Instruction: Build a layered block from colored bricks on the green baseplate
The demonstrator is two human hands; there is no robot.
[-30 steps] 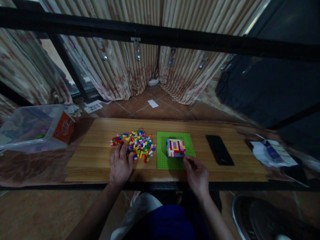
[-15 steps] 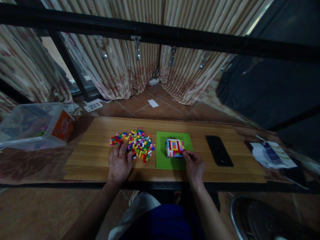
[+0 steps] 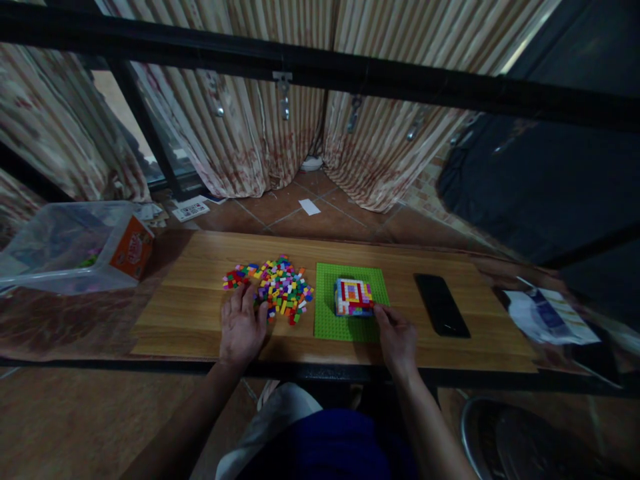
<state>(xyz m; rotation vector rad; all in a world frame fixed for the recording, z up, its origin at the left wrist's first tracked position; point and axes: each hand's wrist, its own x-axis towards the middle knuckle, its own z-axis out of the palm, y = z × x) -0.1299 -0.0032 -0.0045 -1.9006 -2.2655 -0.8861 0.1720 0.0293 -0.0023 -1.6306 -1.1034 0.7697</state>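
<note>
A block build [image 3: 353, 297] of small toy bricks in white, red, yellow and orange stands on a green studded baseplate [image 3: 330, 329]. At its near right corner is my right hand [image 3: 399, 339], thumb and forefinger pinched together; whether a brick is between them is too small to tell. My left hand [image 3: 243, 327] lies palm down with its fingers apart at the near left edge of a loose pile of colourful bricks [image 3: 284, 285]. Its fingertips reach the pile, and some bricks are hidden under them.
The wooden board [image 3: 170, 313] carries a black phone [image 3: 442, 305] right of the baseplate. Off its left end sits a clear plastic bin [image 3: 65, 247] with an orange label. A crumpled white and purple packet [image 3: 550, 317] lies to the right. A dark metal bar [image 3: 320, 67] crosses above.
My right hand has drawn back slightly to the right from the build's corner. My left hand rests in about the same place. The whole view has shifted a little.
</note>
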